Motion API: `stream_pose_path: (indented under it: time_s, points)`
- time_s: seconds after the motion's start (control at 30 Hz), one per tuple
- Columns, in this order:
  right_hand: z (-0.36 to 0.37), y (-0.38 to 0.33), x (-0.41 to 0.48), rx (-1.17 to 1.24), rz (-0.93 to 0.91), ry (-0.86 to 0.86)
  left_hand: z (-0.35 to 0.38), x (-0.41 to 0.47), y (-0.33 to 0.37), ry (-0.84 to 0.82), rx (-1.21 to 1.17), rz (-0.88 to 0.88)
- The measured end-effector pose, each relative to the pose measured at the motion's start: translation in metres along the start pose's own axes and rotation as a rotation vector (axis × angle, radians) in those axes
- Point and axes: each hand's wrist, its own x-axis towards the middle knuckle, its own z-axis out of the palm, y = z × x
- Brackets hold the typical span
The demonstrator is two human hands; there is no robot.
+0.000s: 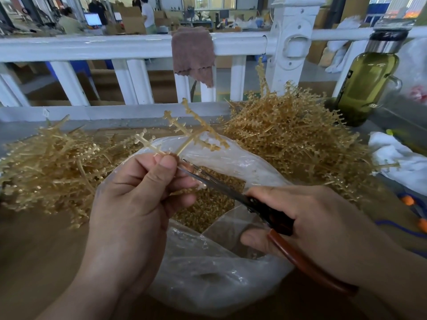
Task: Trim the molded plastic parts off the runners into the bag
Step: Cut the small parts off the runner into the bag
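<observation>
My left hand (138, 199) pinches a tan branched runner (184, 132) between thumb and fingers and holds it up over the open clear plastic bag (221, 273). My right hand (307, 225) grips scissors (261, 206) with dark and red-brown handles. Their blades reach left to the runner's lower branch, just under my left fingers. Small tan trimmed parts (208, 209) lie inside the bag.
A pile of tan runners (50, 167) lies on the left of the brown table, and a bigger pile (291, 135) at the right back. A green bottle (367, 82) stands far right beside white cloth (397, 158). A white railing (129, 45) with a brown rag (194, 54) runs behind.
</observation>
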Motion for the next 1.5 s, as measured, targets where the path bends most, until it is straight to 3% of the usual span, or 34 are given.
stream_pose_path:
  time_s: [1.5]
  points:
    - [-0.0020,0.0008,-0.0003,0.031,-0.040,0.038,0.0051,-0.0012,-0.0007,0.015,-0.036,-0.030]
